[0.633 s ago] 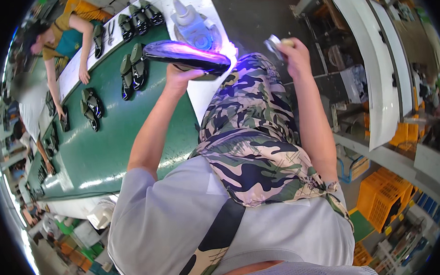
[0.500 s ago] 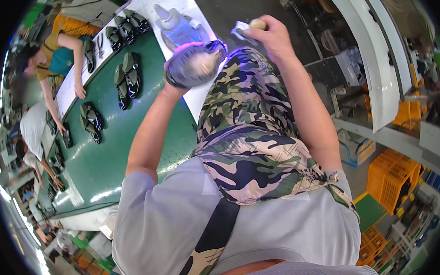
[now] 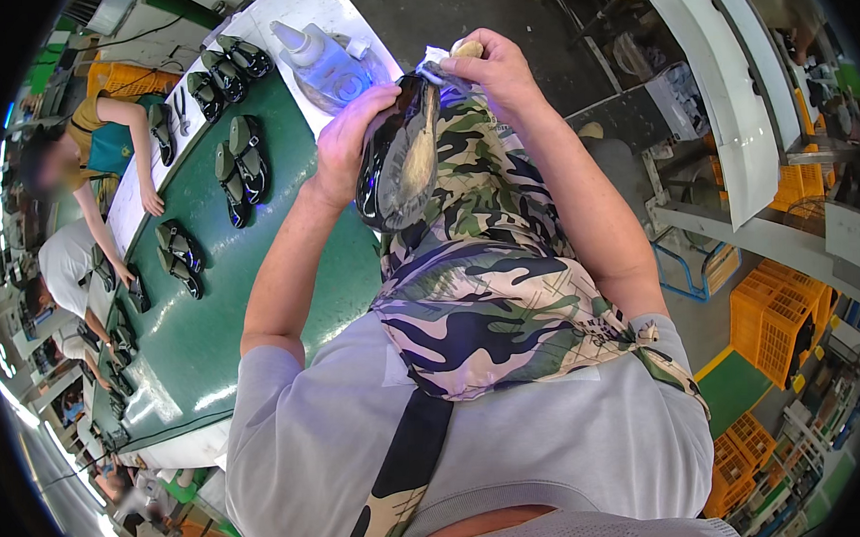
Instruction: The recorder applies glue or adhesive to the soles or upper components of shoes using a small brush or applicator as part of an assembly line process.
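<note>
In the upper middle of the frame, just above the camouflage apron [image 3: 488, 265], a glossy black shoe [image 3: 408, 177] is held up with its underside facing the camera, a pale strip showing along it. The left hand [image 3: 346, 142] has its fingers clamped on the shoe's left side and upper end. The right hand [image 3: 498, 73] pinches a pale, rounded knob [image 3: 465, 49] with a white scrap [image 3: 435, 56] at its tip, right by the shoe's upper end; whether the scrap touches it, I cannot tell. The shiny side looks slippery, so a loosened left grip could let the shoe twist or drop, and a hard push from the knob would probably make that likelier or leave a scuff. A squeeze bottle [image 3: 320, 62] stands on the white counter [image 3: 324, 4] close to the left hand's knuckles; a careless swing upward might tip it. Farther left, more shoes [image 3: 249, 159] lie on the green counter [image 3: 222, 289], well apart from both hands.
</note>
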A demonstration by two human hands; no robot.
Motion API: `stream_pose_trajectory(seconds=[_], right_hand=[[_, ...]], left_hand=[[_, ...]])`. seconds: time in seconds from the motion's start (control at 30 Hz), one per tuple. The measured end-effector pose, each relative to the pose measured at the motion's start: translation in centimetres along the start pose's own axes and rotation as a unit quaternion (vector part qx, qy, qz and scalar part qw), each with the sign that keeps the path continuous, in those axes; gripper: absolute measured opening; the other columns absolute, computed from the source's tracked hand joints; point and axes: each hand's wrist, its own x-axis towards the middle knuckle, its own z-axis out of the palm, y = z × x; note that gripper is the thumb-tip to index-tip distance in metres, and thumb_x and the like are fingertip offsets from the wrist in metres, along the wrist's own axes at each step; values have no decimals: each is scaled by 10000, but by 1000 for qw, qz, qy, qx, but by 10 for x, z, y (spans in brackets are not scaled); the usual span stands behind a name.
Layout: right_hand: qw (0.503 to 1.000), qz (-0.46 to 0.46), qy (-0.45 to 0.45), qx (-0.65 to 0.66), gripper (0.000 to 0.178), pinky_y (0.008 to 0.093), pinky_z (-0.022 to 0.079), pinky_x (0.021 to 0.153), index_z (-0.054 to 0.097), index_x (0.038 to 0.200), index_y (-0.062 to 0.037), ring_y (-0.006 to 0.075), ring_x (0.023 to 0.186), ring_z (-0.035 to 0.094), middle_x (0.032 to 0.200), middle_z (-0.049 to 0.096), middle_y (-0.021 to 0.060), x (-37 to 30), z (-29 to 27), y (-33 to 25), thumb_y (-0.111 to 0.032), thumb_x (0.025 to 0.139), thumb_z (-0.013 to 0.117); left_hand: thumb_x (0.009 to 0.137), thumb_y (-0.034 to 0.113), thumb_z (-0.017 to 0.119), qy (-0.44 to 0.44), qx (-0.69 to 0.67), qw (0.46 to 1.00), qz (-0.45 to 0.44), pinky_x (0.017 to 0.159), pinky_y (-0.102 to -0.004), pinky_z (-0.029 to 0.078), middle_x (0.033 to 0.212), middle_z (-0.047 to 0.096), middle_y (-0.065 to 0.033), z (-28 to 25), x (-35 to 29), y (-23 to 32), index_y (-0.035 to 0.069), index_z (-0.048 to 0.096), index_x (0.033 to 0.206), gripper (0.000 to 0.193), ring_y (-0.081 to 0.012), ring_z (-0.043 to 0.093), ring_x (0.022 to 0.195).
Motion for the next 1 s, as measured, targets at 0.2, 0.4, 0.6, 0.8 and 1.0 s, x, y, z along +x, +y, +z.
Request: stream_pose_trajectory(seconds=[0.2,0.4,0.6,0.8,1.0], right_hand=[[992,73,-56,89,207,252,461,648,593,893,-61,108,706,592,802,629,22,-27,16,-21,-45,788,770],[997,-8,-55,53,210,242,475,614,609,876,-25,107,674,588,774,621,32,-34,28,-48,-48,762,784],[995,-74,-66,1,186,242,480,698,602,877,-44,86,752,579,836,612,7,-25,28,-70,-26,791,766],[988,-138,-64,-24,176,241,483,733,588,883,-48,85,808,575,921,611,23,-1,21,-65,-5,813,744],[983,-155,-81,-53,184,253,489,787,555,857,-51,105,866,584,955,619,44,13,19,-50,7,824,727]], left_hand=[[760,-12,715,11,-10,998,-69,883,-373,545,1107,675,-170,9,1,-6,-5,598,1157,414,-309,683,1003],[693,53,807,-2,13,996,-89,816,-369,552,1030,684,-149,8,8,0,21,610,1135,485,-300,689,917],[522,154,910,-241,-50,915,-319,802,-369,536,982,691,-128,0,11,-12,30,619,1061,624,-278,676,842],[469,196,945,-248,-180,897,-318,862,-346,504,996,679,-104,-2,-8,-35,-17,612,1115,758,-210,633,913],[554,188,923,-218,-411,801,-376,952,-328,465,1113,650,-70,-6,-4,-24,-27,597,1202,756,-174,590,1031]])
